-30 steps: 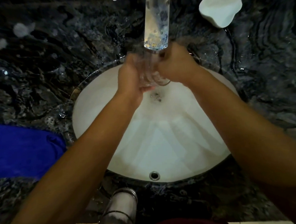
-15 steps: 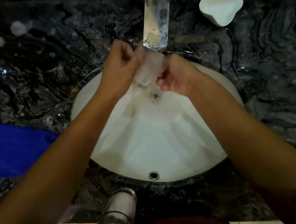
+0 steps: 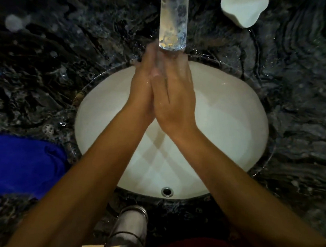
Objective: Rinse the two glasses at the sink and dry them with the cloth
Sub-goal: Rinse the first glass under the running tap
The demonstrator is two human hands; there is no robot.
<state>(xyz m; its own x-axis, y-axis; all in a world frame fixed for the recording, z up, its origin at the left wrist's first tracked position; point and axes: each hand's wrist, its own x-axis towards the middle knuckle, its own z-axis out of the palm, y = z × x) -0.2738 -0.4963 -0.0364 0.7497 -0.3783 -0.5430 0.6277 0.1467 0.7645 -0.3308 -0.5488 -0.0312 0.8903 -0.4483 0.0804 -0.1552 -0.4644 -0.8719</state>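
My left hand (image 3: 141, 90) and my right hand (image 3: 174, 99) are pressed palm to palm over the white sink basin (image 3: 225, 129). Their straight fingers point up under the tap's spout (image 3: 173, 17), where water blurs the fingertips. No glass shows between my palms. One clear glass (image 3: 128, 228) stands on the counter's front edge, just below the basin. The blue cloth (image 3: 21, 162) lies on the counter to the left of the sink.
A white soap dish (image 3: 244, 3) sits at the back right on the dark marble counter (image 3: 298, 77). The counter around the basin is wet with droplets. An overflow hole (image 3: 166, 191) marks the basin's near wall.
A second ago both hands gripped a glass under the spout. Now they have come together flat, fingers straightened, and that glass is out of sight.
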